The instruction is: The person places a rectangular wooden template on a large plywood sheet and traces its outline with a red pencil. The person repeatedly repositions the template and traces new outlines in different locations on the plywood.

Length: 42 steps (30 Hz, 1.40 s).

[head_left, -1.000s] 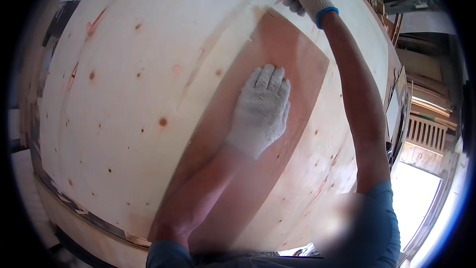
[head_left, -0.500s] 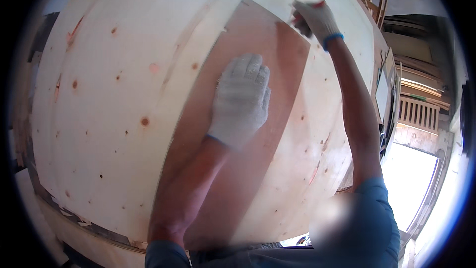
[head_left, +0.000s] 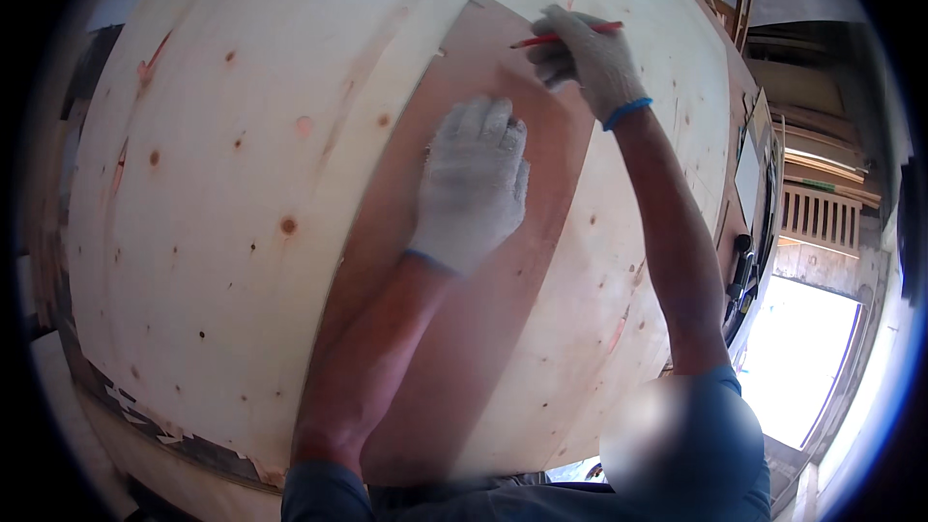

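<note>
A long reddish-brown board (head_left: 541, 184) with small notches near its far left edge lies on a large pale plywood sheet (head_left: 222, 280). Flat on the board's middle rests my left hand (head_left: 472, 179) in a white knit glove, its fingers stretched forward and lying side by side. My right hand (head_left: 585, 63), gloved the same way with a blue cuff, pinches a red pencil (head_left: 546, 41). The pencil's dark tip points left, above the board's far right corner, and I cannot tell whether it touches. Part of that corner is hidden behind the right hand.
Knots and reddish streaks mark the plywood. Beyond its right edge are dark tools (head_left: 740, 271), a slatted wooden panel (head_left: 820, 220) and stacked wood strips (head_left: 822, 162). Wood scraps (head_left: 135, 411) lie below the sheet's near left edge.
My right hand has moved left and slightly nearer, from beside the board's far right corner to over it, and the pencil now shows clearly. The left hand stays in place on the board.
</note>
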Tool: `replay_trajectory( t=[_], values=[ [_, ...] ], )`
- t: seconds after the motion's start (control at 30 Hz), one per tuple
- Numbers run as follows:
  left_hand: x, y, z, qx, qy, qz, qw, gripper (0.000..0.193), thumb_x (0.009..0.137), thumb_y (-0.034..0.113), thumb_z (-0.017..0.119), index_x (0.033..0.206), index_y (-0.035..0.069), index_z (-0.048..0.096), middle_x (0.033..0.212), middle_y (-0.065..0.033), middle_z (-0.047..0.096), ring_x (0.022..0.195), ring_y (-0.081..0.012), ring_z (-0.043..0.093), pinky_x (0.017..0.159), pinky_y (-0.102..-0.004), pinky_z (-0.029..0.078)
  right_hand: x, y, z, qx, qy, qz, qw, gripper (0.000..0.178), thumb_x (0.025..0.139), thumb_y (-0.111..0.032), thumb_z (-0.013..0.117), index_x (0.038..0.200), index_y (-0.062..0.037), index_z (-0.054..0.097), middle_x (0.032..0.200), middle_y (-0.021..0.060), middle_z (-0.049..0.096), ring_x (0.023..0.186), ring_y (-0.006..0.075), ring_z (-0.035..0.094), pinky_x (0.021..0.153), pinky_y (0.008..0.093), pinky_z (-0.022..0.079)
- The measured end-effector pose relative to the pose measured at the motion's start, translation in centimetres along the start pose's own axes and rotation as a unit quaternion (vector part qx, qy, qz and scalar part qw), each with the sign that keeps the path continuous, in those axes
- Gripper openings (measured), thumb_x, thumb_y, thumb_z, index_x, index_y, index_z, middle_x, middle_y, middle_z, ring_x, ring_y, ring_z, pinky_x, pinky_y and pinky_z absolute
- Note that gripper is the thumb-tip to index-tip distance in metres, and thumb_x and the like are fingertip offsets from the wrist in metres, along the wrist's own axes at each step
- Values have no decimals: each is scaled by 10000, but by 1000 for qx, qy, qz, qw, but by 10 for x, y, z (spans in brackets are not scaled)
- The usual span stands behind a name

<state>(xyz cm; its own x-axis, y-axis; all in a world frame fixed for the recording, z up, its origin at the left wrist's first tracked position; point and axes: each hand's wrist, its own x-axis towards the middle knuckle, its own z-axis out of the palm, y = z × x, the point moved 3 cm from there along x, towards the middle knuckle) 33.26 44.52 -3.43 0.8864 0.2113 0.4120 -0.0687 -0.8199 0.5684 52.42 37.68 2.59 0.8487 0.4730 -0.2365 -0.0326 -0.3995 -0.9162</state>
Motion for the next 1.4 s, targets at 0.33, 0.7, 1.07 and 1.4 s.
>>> replay_trajectory(
  t=[0.33, 0.7, 1.07, 1.4],
  values=[
    [5, 1, -3, 10, -71, -37, 997, 397, 917, 246, 624, 1215, -16, 647, 1361, -194, 591, 1333, -351, 500, 1180, -493, 345, 29, -12, 62, -24, -94, -77, 992, 350, 979, -316, 665, 1002, 27, 729, 858, 126, 740, 727, 187, 735, 626, 295, 578],
    [6, -3, -6, -47, 7, -13, 999, 296, 891, 161, 653, 1142, 17, 591, 1292, -189, 562, 1252, -396, 523, 1108, -517, 392, 101, -44, 84, -347, -246, -149, 893, 353, 1008, -324, 636, 1017, 14, 739, 811, 128, 735, 701, 199, 709, 680, 321, 579],
    [0, -6, -4, 7, 9, -27, 1000, 279, 914, 193, 627, 1144, 34, 612, 1282, -164, 574, 1202, -360, 555, 1055, -482, 429, 57, -29, 43, -29, -57, -83, 994, 520, 1027, -456, 623, 1052, 50, 740, 844, 158, 750, 738, 207, 735, 717, 317, 598],
    [3, -1, -5, 13, 5, -19, 1000, 304, 925, 210, 618, 1169, 28, 612, 1281, -161, 568, 1174, -344, 565, 974, -473, 448, 6, -4, 66, -70, -92, -81, 990, 291, 993, -247, 646, 973, 21, 758, 833, 82, 734, 725, 134, 684, 680, 280, 557]
  ],
)
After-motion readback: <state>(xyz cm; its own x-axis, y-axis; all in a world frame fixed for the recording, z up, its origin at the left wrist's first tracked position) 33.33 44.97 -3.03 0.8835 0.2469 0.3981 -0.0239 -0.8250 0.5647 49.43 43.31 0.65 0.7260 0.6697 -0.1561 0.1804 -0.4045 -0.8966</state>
